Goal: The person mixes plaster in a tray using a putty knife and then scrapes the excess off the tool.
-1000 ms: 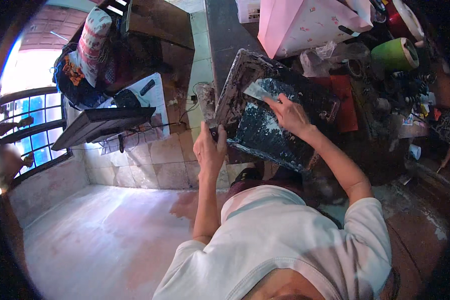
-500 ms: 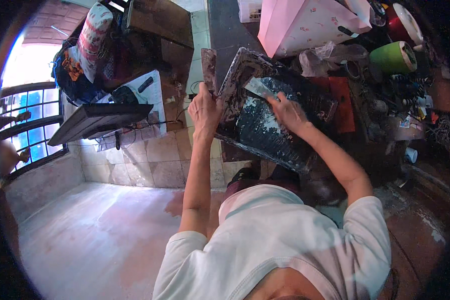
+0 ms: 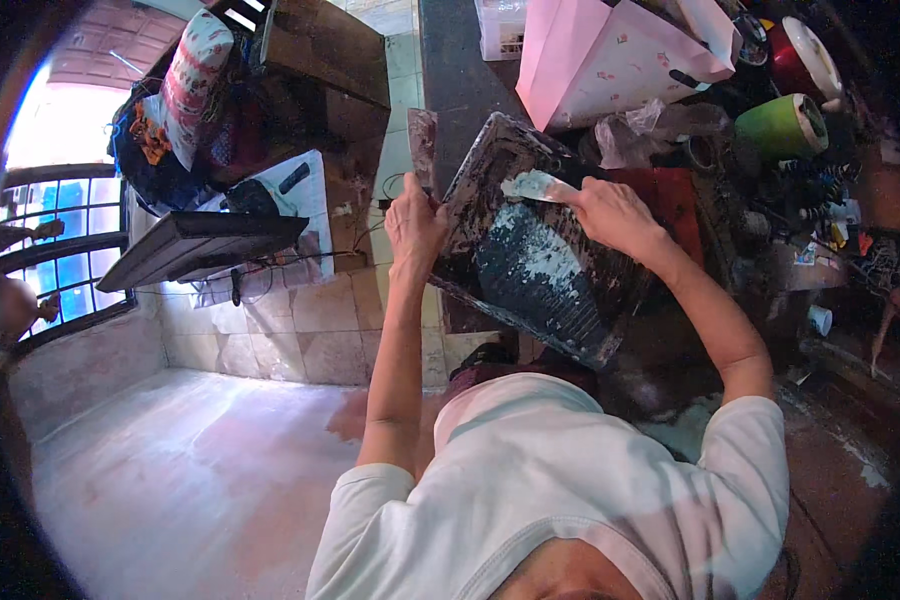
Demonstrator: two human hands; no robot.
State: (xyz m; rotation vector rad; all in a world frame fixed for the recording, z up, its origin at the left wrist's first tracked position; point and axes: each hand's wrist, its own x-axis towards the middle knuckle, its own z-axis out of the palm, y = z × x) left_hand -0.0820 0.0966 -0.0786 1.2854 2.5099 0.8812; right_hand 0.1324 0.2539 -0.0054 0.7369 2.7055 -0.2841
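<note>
My left hand [image 3: 413,228] is closed around a broad putty knife [image 3: 423,145], its stained blade pointing away from me. That hand sits by the left edge of a dark, shallow rectangular tray [image 3: 467,160]; whether it also grips the rim I cannot tell. Over the tray's far part, my right hand [image 3: 615,213] grips a second putty knife [image 3: 553,189] by its handle. Pale wet paste covers the blade, which points left. Streaks of white paste [image 3: 548,258] lie smeared over the tray's black ridged bottom.
A pink paper bag [image 3: 610,65] stands beyond the tray, with a crumpled clear plastic bag [image 3: 635,135] before it. Farther right are a green container [image 3: 782,125] and assorted clutter. On the left, a dark panel [image 3: 195,250] juts out near a barred window [image 3: 60,235].
My right hand has moved right and slightly away from the tray's middle, turning its putty knife so the blade points left. The tray has shifted slightly. My left hand has barely moved.
</note>
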